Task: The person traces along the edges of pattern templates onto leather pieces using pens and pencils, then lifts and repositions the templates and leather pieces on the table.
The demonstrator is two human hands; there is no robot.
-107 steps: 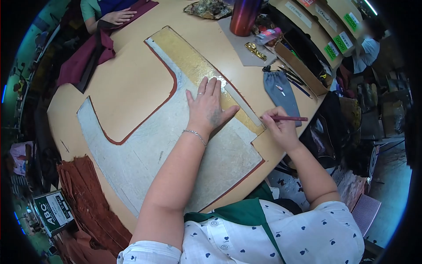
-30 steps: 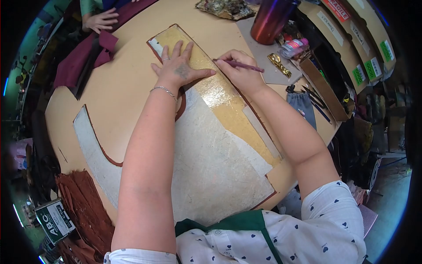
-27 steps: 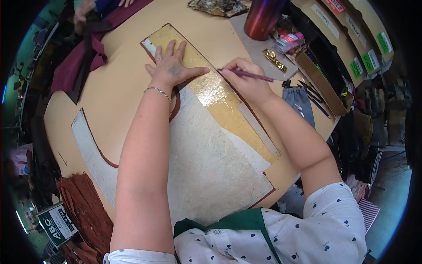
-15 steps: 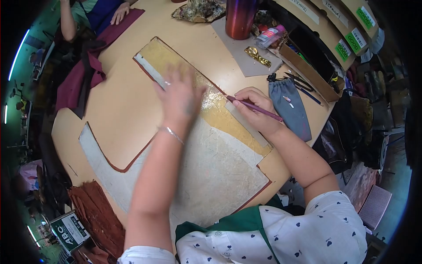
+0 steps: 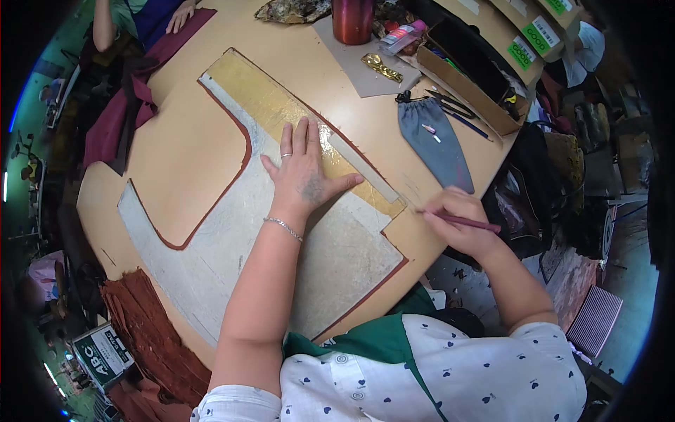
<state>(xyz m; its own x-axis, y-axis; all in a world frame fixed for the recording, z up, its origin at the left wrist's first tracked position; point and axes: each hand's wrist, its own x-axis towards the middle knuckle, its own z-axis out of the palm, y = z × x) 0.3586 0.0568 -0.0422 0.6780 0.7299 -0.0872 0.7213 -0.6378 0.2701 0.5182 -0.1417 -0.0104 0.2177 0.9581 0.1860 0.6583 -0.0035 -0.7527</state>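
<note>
My left hand (image 5: 306, 169) lies flat with fingers spread on a pale grey pattern template (image 5: 232, 232) covered along one side by a shiny yellow band (image 5: 253, 83). A reddish-brown edge of material shows from beneath the template. In my right hand (image 5: 460, 218) is a slim maroon pencil (image 5: 474, 224), its tip close to the table just beyond the template's right corner. A narrow grey strip (image 5: 365, 169) lies along the yellow band's right edge, between my two hands.
Upper right on the table are a grey pouch (image 5: 436, 144), a gold watch (image 5: 382, 67), a red tumbler (image 5: 353, 21) and a cardboard tray (image 5: 471, 91). Crumpled brown material (image 5: 151, 316) sits lower left. Another person's hand (image 5: 181, 15) rests on maroon cloth (image 5: 165, 49).
My left hand has settled flat, lower on the template. My right hand has moved with the pencil down and right, off the yellow band's edge. The whole view has shifted slightly.
</note>
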